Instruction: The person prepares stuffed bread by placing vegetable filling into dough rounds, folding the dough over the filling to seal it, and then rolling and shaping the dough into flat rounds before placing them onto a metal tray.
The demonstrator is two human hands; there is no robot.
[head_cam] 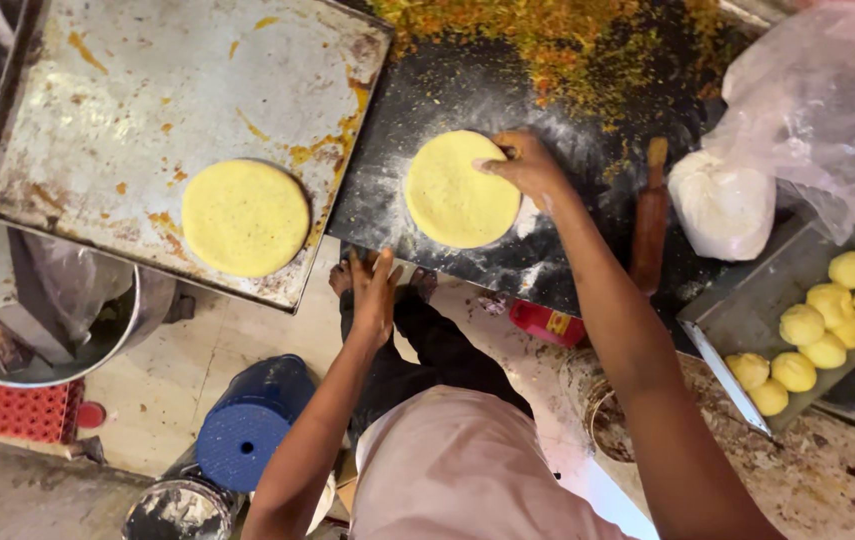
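Two bare hands work over a dark floured slab (507, 260), seen from above. Nearest the body, the left hand (372, 295) rests at the slab's near edge with its fingers spread and loose, holding nothing. A little farther on, the right hand (527, 165) lies on the far right rim of a flat yellow dough round (452, 195); the fingers press down on the disc, though whether they pinch its edge or only lie on it cannot be told from this angle. The round sits flat on the slab amid scattered flour. Just to its right lies a wooden rolling pin (650, 215), apart from the hand, and beyond that a white lump of flour (722, 205) beside a clear plastic bag (827, 100). Lower right, a metal tray (727, 310) holds several yellow dough balls (822, 320). To the left, a second rolled round (245, 217) lies on a large stained metal sheet (97, 90). Yellow-orange crumbs (557, 45) cover the slab's far end.
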